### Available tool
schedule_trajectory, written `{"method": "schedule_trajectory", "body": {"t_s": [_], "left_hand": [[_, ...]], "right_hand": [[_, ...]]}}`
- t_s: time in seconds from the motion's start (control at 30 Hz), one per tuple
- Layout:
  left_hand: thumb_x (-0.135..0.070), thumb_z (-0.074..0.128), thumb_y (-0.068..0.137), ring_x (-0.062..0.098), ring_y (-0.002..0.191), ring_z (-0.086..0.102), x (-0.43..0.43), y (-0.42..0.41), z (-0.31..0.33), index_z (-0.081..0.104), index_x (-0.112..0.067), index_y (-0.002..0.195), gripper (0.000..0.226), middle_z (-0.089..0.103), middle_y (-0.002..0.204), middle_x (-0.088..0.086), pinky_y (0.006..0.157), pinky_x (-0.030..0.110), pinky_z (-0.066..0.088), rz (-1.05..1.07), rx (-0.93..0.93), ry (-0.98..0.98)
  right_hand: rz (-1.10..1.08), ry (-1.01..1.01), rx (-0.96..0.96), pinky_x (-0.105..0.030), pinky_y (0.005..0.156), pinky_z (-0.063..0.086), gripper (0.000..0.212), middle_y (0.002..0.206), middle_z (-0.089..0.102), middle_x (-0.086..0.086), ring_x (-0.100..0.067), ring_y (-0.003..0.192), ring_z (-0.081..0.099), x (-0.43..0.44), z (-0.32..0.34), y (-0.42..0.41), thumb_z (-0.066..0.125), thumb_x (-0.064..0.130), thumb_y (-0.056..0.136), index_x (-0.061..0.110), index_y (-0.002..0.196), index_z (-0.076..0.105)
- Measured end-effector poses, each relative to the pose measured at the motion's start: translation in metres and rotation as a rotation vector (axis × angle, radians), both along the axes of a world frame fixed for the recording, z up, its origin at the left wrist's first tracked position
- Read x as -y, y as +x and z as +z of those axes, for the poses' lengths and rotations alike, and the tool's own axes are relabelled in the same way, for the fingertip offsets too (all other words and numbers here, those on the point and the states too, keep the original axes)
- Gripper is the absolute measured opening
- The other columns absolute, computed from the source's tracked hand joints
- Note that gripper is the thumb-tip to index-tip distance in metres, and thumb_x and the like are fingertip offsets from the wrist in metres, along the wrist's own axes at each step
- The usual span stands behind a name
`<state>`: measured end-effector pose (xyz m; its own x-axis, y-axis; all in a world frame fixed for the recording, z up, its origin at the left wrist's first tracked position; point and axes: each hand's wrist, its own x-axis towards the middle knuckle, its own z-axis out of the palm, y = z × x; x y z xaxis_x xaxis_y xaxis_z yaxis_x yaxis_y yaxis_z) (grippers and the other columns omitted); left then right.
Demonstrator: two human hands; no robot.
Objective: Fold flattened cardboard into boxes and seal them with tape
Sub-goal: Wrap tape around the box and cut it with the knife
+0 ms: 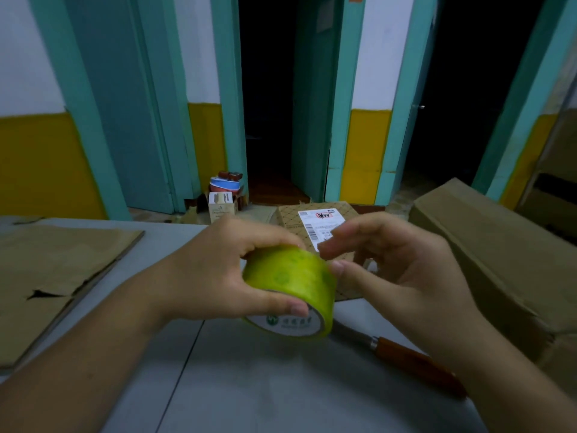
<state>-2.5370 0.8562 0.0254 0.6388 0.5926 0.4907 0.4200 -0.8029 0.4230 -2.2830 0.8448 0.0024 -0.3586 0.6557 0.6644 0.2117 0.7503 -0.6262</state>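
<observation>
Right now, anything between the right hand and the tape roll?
Nothing visible. The left hand grips the tape roll from the left; the right hand sits at its bare right edge.

tape roll [288, 276] ×1 | wooden-handled knife [415, 360] ×1 | flattened cardboard [56, 260] ×1 | made-up boxes ×2: labelled box [292, 215], plain box [487, 245] | small carton [220, 209] ×1

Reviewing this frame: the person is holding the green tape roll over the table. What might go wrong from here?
1. The knife lies on the table under the right forearm; lowering that arm could catch it.
2. The right hand hovers at the tape roll, seemingly hunting the loose end; none shows, so peeling may stall.
3. The left hand holds the roll in mid-air; its grip might slip.
</observation>
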Motion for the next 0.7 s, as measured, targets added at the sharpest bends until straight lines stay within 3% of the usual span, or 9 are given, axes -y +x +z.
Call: {"method": "schedule_trajectory", "body": {"t_s": [0.23, 0.4, 0.6, 0.7], "left_hand": [[-0.067, 0.08, 0.075, -0.003, 0.1, 0.067, -0.002, -0.001, -0.001, 0.063, -0.051, 0.117, 0.048, 0.066, 0.107, -0.033, 0.075, 0.01, 0.047, 0.035, -0.041, 0.068], [-0.065, 0.081, 0.075, -0.006, 0.101, 0.066, -0.002, -0.001, -0.002, 0.064, -0.048, 0.118, 0.049, 0.066, 0.109, -0.034, 0.075, 0.007, 0.047, 0.039, -0.023, 0.062], [-0.06, 0.083, 0.074, 0.001, 0.103, 0.069, -0.004, 0.0, -0.004, 0.065, -0.049, 0.114, 0.045, 0.069, 0.11, -0.029, 0.074, 0.015, 0.055, 0.035, 0.03, -0.001], [-0.057, 0.082, 0.074, 0.005, 0.102, 0.072, -0.005, -0.002, -0.001, 0.069, -0.048, 0.11, 0.039, 0.072, 0.108, -0.023, 0.071, 0.021, 0.059, 0.026, 0.089, -0.075]], "right_hand": [[-0.012, -0.084, -0.033, -0.03, 0.079, 0.063, 0.032, 0.099, 0.078, 0.004, -0.014, 0.094, 0.076, 0.001, 0.0, -0.003, 0.081, 0.014, 0.08, 0.011, 0.108, 0.067], [-0.105, 0.069, -0.029, -0.031, 0.075, 0.062, 0.021, 0.092, 0.075, 0.007, -0.013, 0.091, 0.075, 0.001, -0.002, -0.006, 0.08, 0.015, 0.082, 0.011, 0.097, 0.065], [-0.14, 0.188, 0.033, -0.034, 0.075, 0.056, 0.017, 0.095, 0.065, 0.011, -0.018, 0.092, 0.067, 0.0, -0.011, -0.012, 0.069, 0.014, 0.091, 0.022, 0.091, 0.054], [-0.017, 0.093, -0.001, -0.034, 0.073, 0.055, 0.022, 0.095, 0.063, 0.007, -0.022, 0.091, 0.063, 0.001, -0.011, -0.012, 0.062, 0.0, 0.096, 0.018, 0.089, 0.051]]}}
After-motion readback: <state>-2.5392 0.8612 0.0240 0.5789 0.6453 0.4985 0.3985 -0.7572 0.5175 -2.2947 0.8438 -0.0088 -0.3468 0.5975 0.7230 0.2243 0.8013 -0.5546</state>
